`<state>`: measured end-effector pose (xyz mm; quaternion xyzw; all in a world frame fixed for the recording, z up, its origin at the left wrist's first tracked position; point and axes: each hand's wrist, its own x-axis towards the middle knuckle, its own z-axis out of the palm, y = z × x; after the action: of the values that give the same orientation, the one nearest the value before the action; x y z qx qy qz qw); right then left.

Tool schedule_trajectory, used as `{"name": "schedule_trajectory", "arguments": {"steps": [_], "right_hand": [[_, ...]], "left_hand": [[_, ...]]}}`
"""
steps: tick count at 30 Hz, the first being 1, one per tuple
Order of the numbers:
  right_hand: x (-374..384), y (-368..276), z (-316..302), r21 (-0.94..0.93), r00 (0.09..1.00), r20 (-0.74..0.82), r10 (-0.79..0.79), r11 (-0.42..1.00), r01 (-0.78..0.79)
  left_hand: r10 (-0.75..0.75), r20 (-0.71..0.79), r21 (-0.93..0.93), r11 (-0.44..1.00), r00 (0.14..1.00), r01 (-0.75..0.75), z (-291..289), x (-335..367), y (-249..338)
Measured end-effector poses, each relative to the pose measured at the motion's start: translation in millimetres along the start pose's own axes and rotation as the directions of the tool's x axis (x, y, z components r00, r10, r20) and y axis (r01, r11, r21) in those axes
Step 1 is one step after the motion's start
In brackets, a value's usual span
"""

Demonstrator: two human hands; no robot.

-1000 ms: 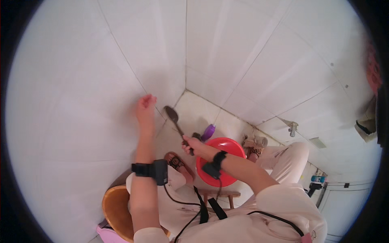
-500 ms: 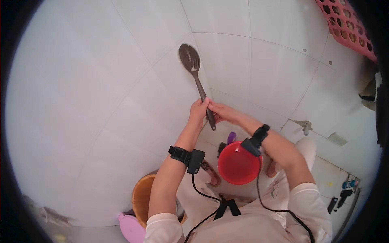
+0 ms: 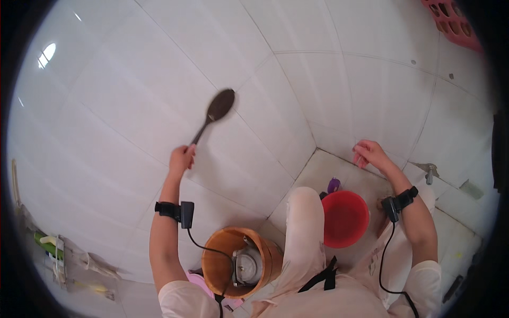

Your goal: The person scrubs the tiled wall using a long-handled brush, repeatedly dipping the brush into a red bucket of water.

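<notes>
My left hand (image 3: pixel 183 158) is closed round the handle of a dark brown slotted spoon (image 3: pixel 221 105). The spoon's bowl points up and to the right, in front of the white tiled wall; motion blurs it, so its slots hardly show now. Out to the right, my right hand (image 3: pixel 369 153) hangs with loosely bent fingers and nothing visible in them. It is above and to the right of a red basin (image 3: pixel 345 218), apart from it. Both wrists carry black strapped devices with cables.
Beside my left knee stands a wooden bucket (image 3: pixel 216 265) with a round metal object (image 3: pixel 248 266) inside. A pink item (image 3: pixel 199 283) lies behind it. A purple object (image 3: pixel 333 185) sits by the basin. A tap (image 3: pixel 429 176) and a pink basket (image 3: pixel 457 26) are at the right.
My right hand has let go of the spoon and moved right. The left hand has carried the spoon left, and its bowl now leans right. The view has turned, showing more of the bucket.
</notes>
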<state>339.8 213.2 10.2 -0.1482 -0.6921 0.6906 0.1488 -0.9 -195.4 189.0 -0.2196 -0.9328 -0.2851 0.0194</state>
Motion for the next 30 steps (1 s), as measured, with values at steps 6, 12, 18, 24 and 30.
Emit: {"name": "schedule_trajectory", "arguments": {"steps": [6, 12, 18, 24, 30], "right_hand": [[-7.3, 7.5, -4.7, -0.153, 0.992, -0.026, 0.124, 0.980, -0.127], [-10.9, 11.7, -8.0, -0.127, 0.996, -0.055, 0.068, 0.989, -0.075], [-7.2, 20.4, -3.3, -0.152, 0.999, -0.016, 0.034, 0.988, -0.036], [-8.5, 24.7, -2.3, -0.160, 0.997, -0.025, 0.072, 0.984, -0.075], [-10.0, 28.0, -7.1, -0.160, 0.998, -0.044, 0.041, 0.986, -0.048]], "left_hand": [[0.020, -0.081, 0.263, 0.965, 0.997, 0.002, 7.9, -14.7, 0.8], [0.046, -0.251, -0.167, 0.982, 0.967, -0.091, -71.3, -16.2, 40.9], [-0.083, -0.075, 0.162, 0.982, 0.994, 0.094, -28.9, -49.3, -23.3], [0.026, -0.300, 0.126, 0.992, 0.954, 0.012, -40.7, -37.9, -0.1], [-0.013, -0.305, -0.157, 0.987, 0.952, -0.036, -71.3, -19.1, 39.2]]}}
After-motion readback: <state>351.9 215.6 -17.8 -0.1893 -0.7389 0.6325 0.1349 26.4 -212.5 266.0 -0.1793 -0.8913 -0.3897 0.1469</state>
